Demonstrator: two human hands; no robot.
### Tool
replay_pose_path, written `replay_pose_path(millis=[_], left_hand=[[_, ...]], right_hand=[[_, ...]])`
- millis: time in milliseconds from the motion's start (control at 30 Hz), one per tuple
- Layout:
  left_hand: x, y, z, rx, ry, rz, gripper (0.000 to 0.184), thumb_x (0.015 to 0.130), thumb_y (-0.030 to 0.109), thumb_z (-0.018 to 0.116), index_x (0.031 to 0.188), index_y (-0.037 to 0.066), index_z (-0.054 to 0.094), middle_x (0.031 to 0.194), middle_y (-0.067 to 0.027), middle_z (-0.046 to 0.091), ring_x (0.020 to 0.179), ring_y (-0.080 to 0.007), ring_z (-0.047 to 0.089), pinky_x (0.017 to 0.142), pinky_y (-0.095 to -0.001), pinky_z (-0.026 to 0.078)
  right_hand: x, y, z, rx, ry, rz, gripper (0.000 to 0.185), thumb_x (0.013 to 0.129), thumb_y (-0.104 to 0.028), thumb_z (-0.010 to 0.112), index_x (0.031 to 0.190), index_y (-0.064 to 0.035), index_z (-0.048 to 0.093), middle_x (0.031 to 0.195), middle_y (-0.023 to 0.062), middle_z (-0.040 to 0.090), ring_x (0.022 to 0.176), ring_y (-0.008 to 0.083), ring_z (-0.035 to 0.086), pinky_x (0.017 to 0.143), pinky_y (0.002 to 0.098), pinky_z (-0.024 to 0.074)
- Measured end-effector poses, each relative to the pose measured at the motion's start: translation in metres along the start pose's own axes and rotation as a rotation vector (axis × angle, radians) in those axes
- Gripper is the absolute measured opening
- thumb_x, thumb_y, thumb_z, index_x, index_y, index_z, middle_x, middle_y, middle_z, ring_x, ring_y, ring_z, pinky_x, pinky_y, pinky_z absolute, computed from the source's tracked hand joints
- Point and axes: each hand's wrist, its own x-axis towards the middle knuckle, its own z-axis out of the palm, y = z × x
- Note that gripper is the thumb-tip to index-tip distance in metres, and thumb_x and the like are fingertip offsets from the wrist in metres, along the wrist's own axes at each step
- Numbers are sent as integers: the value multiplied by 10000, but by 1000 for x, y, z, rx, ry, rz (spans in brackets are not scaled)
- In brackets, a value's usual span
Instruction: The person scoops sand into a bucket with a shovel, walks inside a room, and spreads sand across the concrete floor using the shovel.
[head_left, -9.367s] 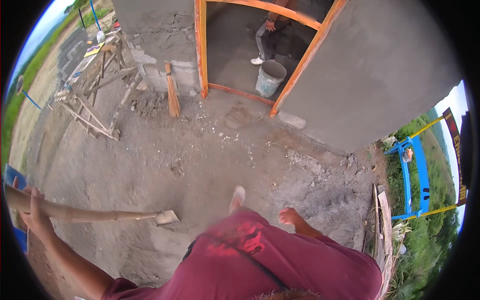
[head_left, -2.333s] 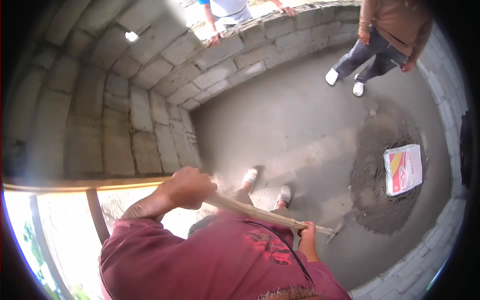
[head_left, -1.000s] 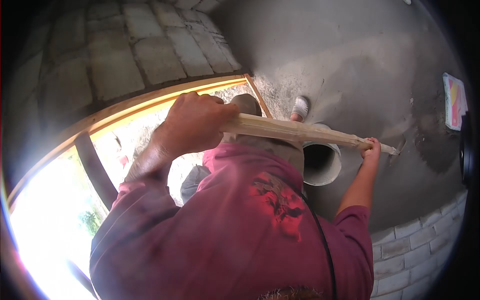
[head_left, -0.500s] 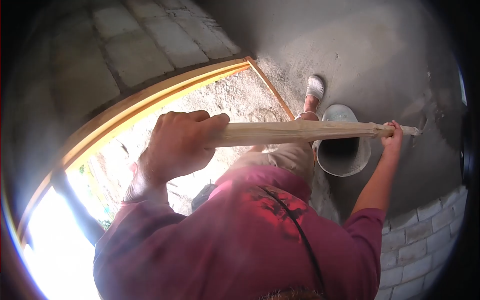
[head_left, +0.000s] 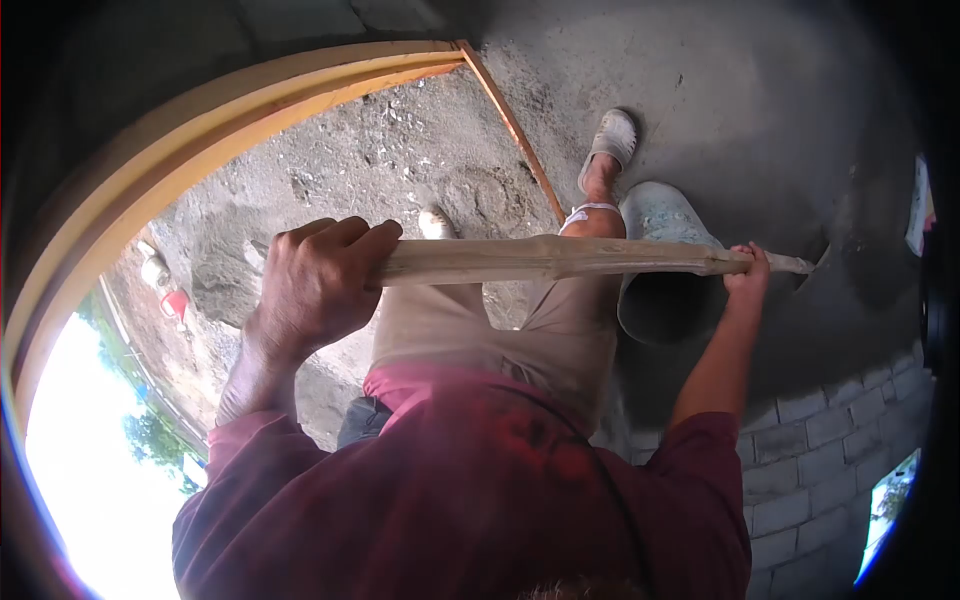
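Note:
A pale bamboo pole (head_left: 560,257) lies across the view in front of my body. My left hand (head_left: 325,280) is closed around its thick near end, knuckles up. Farther along, my right hand (head_left: 747,270) grips the thinner part with its fingers wrapped round. Past the right hand, the pole's tip reaches the smooth dark grey surface; whatever is fixed at that end, if anything, I cannot make out. Behind the pole stands a grey, cement-stained bucket (head_left: 668,212), partly hidden, with a dark inside.
A yellow-orange door frame (head_left: 250,95) curves along the left, with a thin wooden strip (head_left: 515,130) across the threshold. Rough ground (head_left: 400,150) lies outside. A shod foot (head_left: 613,138) is beside the bucket. Grey block wall (head_left: 810,450) rises at lower right.
The view has shifted, showing more of the ground outside and both feet. Both hands and the pole sit slightly farther left in the picture. Each hand keeps its hold.

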Motion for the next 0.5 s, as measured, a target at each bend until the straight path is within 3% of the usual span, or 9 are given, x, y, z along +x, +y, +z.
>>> replay_pose_path(millis=[133,200,267,300,367,400,433,467,500], left_hand=[[-7,-15,18,-40,61,102,237,736,74,698,965,129,675,739,-25,613,652,-221,644,541,-364,536],[1,-18,9,-112,173,174,345,671,52,743,1005,120,691,771,-14,619,664,-194,649,546,-332,545],[21,-19,-14,-186,484,306,601,531,-52,788,1110,81,697,1028,-98,657,815,-244,683,670,-366,593],[31,-13,-29,-170,682,286,609,556,-88,801,1137,43,674,1123,-120,640,899,-239,672,668,-356,593],[49,-22,-27,-500,874,181,679,656,-52,820,1276,6,548,1251,-174,583,1017,-265,653,716,-352,605],[58,-26,-27,-669,983,152,726,705,-35,830,1345,-12,486,1315,-201,555,1076,-278,644,741,-351,611],[59,-34,-16,-708,1053,241,758,715,-9,835,1374,-1,463,1326,-196,551,1085,-277,645,760,-360,615],[46,-43,-5,-653,854,177,749,733,24,832,1386,28,466,1326,-181,552,1086,-260,645,768,-360,614],[32,-52,14,-600,658,104,741,750,56,828,1398,57,468,1327,-165,552,1087,-243,645,775,-360,613]], right_hand=[[10,6,-17,23,-7,-31,184,900,-48,605,814,-86,447,668,40,494,616,193,518,628,343,521],[-6,8,-10,197,-163,-40,151,907,-59,581,836,-64,447,716,63,513,654,201,544,659,340,529],[-24,-21,18,332,-153,-160,95,919,-84,549,868,-54,475,779,68,524,701,218,554,698,350,526],[-35,-26,34,399,-141,-199,77,924,-96,533,884,-49,488,811,71,529,725,227,559,717,354,525],[-26,-79,56,113,-200,-427,91,920,-113,503,956,-43,549,904,85,563,828,237,587,754,381,526],[76,-159,10,285,-861,-178,274,939,-152,454,1128,5,576,1090,137,615,1039,284,598,883,453,505],[87,-201,28,335,-858,-189,265,943,-121,437,1120,20,575,1099,146,608,1060,268,592,906,424,494],[70,-233,64,249,-587,-408,309,953,-127,422,1175,39,557,1144,178,589,1094,294,571,960,407,478],[45,-250,91,-115,-512,-737,244,976,-139,444,1109,20,574,1080,132,605,1022,243,599,860,440,496]])
